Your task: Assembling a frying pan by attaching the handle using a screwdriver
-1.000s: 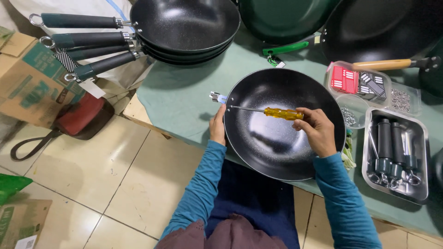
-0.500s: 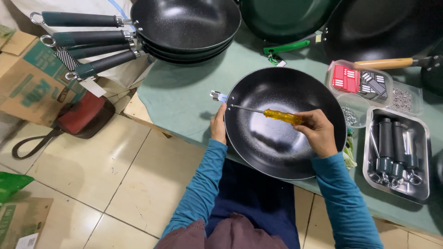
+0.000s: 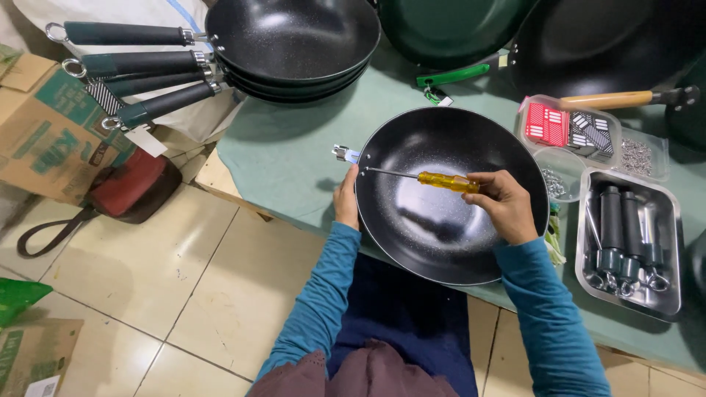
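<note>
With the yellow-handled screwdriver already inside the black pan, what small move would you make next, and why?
Probably turn the yellow-handled screwdriver with the right hand: its tip sits at the wall of the black non-stick pan by the metal bracket, while the left hand steadies the rim.

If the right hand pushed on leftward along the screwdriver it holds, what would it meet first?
Probably the inner left wall of the black wok, where the yellow-handled screwdriver in the right hand points; the tip already looks at it.

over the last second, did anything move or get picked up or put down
Nothing visibly changed. The right hand still holds the yellow screwdriver across the black pan, tip at the rim, and the left hand still steadies the rim on the table.
</note>
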